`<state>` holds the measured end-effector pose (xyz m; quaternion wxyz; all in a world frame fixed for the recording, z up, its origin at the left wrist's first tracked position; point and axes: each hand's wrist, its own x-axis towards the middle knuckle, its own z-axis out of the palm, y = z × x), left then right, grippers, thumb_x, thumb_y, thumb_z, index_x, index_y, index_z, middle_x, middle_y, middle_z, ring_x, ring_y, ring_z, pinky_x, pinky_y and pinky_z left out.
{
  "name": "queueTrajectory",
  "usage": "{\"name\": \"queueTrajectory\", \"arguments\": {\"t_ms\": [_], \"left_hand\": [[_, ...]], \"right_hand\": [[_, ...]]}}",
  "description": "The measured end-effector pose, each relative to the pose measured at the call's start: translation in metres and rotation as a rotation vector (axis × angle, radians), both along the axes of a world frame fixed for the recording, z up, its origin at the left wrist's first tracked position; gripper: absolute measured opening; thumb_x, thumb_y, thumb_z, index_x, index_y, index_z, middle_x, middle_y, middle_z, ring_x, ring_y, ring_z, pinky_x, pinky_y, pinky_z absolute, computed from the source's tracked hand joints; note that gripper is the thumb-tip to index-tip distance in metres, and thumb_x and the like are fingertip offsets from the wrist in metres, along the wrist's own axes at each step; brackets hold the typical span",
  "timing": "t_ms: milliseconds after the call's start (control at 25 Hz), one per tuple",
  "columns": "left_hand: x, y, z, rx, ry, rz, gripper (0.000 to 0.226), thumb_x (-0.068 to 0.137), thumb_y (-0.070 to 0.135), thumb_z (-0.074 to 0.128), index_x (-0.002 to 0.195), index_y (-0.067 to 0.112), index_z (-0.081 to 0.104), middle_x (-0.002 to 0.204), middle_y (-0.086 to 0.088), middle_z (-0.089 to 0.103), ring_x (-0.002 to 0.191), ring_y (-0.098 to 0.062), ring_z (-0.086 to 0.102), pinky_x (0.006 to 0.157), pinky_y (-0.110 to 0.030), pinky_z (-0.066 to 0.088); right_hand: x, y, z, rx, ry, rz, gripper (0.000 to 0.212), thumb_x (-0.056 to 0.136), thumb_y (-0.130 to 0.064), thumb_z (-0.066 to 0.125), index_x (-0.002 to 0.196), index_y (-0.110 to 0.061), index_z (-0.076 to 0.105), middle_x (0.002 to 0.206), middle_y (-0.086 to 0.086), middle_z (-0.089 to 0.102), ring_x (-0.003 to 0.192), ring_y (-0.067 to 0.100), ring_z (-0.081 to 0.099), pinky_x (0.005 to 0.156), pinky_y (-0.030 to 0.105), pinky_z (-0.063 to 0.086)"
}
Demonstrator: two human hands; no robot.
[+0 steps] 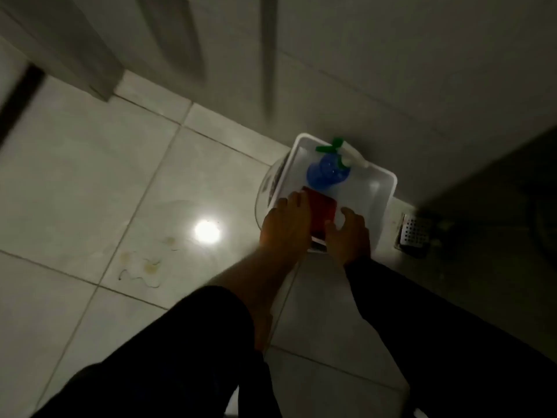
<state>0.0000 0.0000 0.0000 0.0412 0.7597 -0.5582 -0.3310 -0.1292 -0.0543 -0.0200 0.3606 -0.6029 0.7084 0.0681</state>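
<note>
- The red pad [324, 211] lay flat in the near-left corner of the white plastic tub [387, 181], which stood on the tiled floor [90, 182] against the wall.
- The left hand [286, 226] reached over the tub's near-left rim, its fingers bent down onto the pad's edge. In the dim, blurred light I could not tell whether they were grasping it.
- The right hand [349, 233] sat on the pad's other side with its fingers spread and released, holding nothing that I could see.
- The pad looked like a thin, flat rectangle. I judged it light and best pinched by its two long edges.
- The tub was smooth, thin-walled and square-cornered. It was probably light but flexible, so its rim would be the place to hold.
- A blue spray bottle [327, 171] with a green trigger stood at the tub's far edge. It looked top-heavy and likely to topple if the tub tilted.
- A clear round container [265, 191] showed under the tub's left side.
- A perforated metal floor drain [414, 233] lay just right of the tub.
</note>
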Motion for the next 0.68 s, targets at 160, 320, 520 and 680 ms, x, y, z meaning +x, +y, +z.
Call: {"name": "queueTrajectory", "arguments": {"t_ms": [160,320,520,680], "left_hand": [[-0.034,-0.044,-0.059,0.219,0.072,0.337,0.061,0.105,0.032,0.053,0.158,0.007,0.038,0.149,-0.016,0.054,0.137,-0.037,0.057,0.108,-0.049,0.047],[-0.040,-0.063,-0.085,0.262,0.204,0.605,0.063,0.101,0.038,0.060,0.155,0.010,0.043,0.152,-0.018,0.050,0.138,-0.038,0.054,0.107,-0.048,0.048],[-0.037,-0.070,-0.061,0.092,0.491,0.763,0.045,0.105,0.049,0.047,0.134,0.018,0.062,0.119,-0.002,0.060,0.097,-0.017,0.059,0.068,-0.020,0.039],[-0.005,-0.020,-0.012,-0.007,0.806,0.935,0.043,0.098,0.023,0.062,0.140,0.015,0.061,0.122,-0.001,0.071,0.104,-0.017,0.071,0.084,-0.027,0.060]], "right_hand": [[-0.003,-0.035,-0.063,0.184,-0.106,-0.233,0.078,0.100,-0.044,0.071,0.160,-0.007,0.037,0.161,0.019,0.049,0.144,0.039,0.053,0.121,0.046,0.046],[-0.004,-0.041,-0.091,0.144,-0.215,-0.446,0.073,0.092,-0.034,0.082,0.151,-0.006,0.048,0.150,0.017,0.060,0.135,0.038,0.061,0.113,0.045,0.054],[-0.015,-0.049,-0.065,0.213,-0.524,-0.655,0.039,0.092,-0.013,0.083,0.129,-0.004,0.073,0.126,0.019,0.077,0.109,0.037,0.077,0.083,0.042,0.069],[-0.001,-0.032,-0.005,0.199,-0.640,-0.549,0.060,0.079,-0.013,0.091,0.134,-0.017,0.068,0.125,0.012,0.078,0.112,0.032,0.077,0.092,0.045,0.066]]}}
